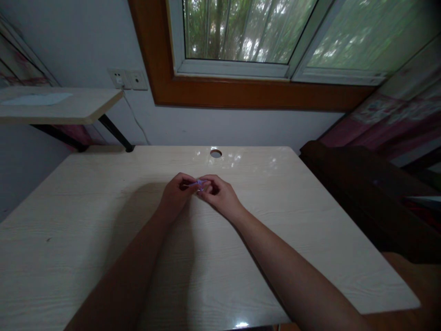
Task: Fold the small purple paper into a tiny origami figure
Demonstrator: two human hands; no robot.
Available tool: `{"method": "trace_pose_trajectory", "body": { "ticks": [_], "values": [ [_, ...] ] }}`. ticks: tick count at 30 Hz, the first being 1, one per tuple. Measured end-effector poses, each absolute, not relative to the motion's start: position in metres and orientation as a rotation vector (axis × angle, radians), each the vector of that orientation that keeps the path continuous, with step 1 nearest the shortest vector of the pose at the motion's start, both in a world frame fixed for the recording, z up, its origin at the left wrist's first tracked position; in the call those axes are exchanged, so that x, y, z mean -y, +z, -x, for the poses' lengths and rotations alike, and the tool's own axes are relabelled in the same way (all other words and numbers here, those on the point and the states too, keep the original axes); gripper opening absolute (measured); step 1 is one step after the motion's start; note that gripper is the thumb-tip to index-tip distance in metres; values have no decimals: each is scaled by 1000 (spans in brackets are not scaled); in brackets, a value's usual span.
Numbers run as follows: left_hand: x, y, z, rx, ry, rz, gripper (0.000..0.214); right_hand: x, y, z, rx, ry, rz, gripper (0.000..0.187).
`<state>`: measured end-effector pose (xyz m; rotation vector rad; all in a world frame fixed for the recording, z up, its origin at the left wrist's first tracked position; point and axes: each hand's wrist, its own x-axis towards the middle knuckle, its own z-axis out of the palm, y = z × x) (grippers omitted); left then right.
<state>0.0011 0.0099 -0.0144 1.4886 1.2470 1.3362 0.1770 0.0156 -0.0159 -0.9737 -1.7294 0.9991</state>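
Between my two hands, over the far middle of the desk (262,257), is a small, thin purple strip (200,183), folded or knotted where the fingertips meet. My left hand (175,195) pinches it from the left, with a narrow end showing inside the curled fingers. From the right, my right hand (220,193) has thumb and fingers closed on the same strip. Both hands nearly touch each other. Fingers cover much of the strip, so its full shape and material cannot be made out.
A round cable hole (216,153) lies beyond my hands near the desk's back edge. At the left, a raised shelf (69,108) stands on black legs. Wall sockets (127,79) with a white cord are behind it. Dark wooden furniture (361,197) borders the right side.
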Motion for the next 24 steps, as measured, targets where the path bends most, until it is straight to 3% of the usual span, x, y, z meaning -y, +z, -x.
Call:
{"method": "trace_pose_trajectory", "body": {
  "ticks": [24],
  "values": [
    [-10,-17,-2,-1172,1305,-1635,19,-20,-26,-177,1639,1024,928,38]
  ]
}}
